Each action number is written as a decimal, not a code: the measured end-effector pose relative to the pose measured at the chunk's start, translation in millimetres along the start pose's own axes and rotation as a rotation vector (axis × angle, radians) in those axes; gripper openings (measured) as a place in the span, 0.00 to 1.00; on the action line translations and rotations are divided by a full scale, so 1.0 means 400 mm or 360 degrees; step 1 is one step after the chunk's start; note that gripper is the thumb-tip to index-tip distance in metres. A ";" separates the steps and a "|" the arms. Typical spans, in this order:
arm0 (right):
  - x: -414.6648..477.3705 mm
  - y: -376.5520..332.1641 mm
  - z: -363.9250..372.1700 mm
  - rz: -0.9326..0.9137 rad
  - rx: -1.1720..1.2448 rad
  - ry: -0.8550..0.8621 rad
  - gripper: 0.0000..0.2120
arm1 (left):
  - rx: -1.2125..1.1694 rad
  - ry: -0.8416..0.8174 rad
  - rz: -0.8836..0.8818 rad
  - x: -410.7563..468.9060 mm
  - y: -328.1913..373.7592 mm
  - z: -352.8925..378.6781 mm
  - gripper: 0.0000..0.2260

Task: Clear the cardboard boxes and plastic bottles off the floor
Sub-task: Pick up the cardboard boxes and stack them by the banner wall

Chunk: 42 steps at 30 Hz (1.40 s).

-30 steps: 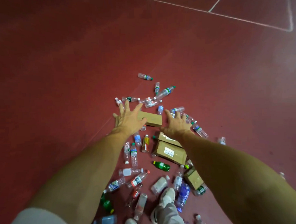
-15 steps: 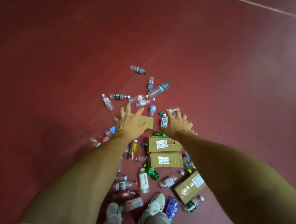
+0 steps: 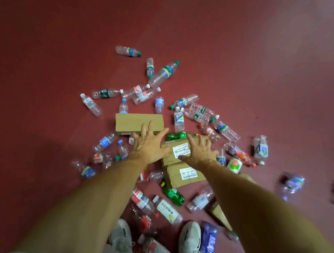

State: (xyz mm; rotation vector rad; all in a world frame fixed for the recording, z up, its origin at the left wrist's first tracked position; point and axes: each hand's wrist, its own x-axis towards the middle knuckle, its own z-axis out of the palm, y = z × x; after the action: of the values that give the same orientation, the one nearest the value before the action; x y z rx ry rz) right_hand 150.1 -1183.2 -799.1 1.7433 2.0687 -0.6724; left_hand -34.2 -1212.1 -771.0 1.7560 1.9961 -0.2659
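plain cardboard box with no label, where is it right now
In the head view the plain cardboard box lies left of centre on the red floor, just beyond the open left hand, with a blue-capped bottle at its far edge.

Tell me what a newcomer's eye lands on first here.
First, the two bare arms stretching forward, left hand and right hand spread open over the cardboard boxes at the centre. Next, the litter of plastic bottles strewn across the dark red floor all around them. The plain box lies just beyond the left hand; two labelled boxes sit nearer the person's shoes.
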 end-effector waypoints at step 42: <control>0.446 0.415 0.677 -0.0368 -0.0351 -0.0299 0.66 | 0.0375 -0.0147 0.0127 0.564 -0.008 0.745 0.51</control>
State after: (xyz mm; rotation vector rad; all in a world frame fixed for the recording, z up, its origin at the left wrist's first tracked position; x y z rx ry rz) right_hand 271.5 -1168.9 -1142.2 1.2847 2.1386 -0.6188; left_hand 9.9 -1143.7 -1135.9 1.9234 1.8875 -0.5650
